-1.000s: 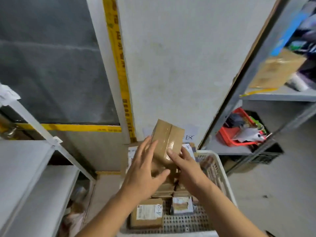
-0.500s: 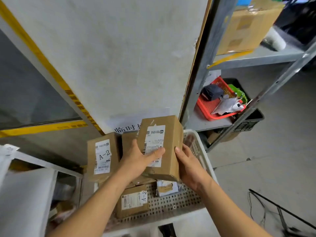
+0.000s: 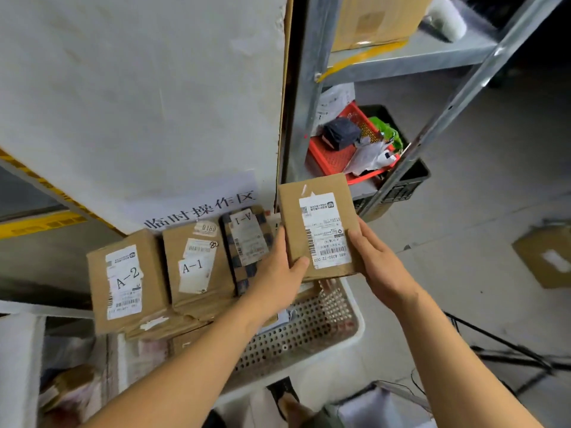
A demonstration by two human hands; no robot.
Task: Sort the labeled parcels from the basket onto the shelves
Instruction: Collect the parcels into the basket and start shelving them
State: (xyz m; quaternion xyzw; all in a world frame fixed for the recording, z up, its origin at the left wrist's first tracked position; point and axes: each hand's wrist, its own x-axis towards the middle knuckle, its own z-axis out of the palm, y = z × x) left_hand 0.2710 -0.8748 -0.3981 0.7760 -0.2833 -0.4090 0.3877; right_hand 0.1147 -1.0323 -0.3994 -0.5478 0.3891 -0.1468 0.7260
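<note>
I hold a small brown cardboard parcel with a white shipping label above the right end of the white perforated basket. My left hand grips its left lower edge, thumb on the front. My right hand grips its right side. In the basket stand a parcel labelled A-2, a parcel labelled A-1 and a dark taped parcel with an upside-down A-1 label. The metal shelves rise at the upper right.
A red tray of odds and ends sits on the low shelf, beside a black crate. A big carton is on the upper shelf. A white board with a printed sign stands behind the basket. A flat carton lies on the floor at right.
The parcel was lifted from the basket and turned so its label faces me. It now sits further right, toward the metal shelves, and the view has swung right and down.
</note>
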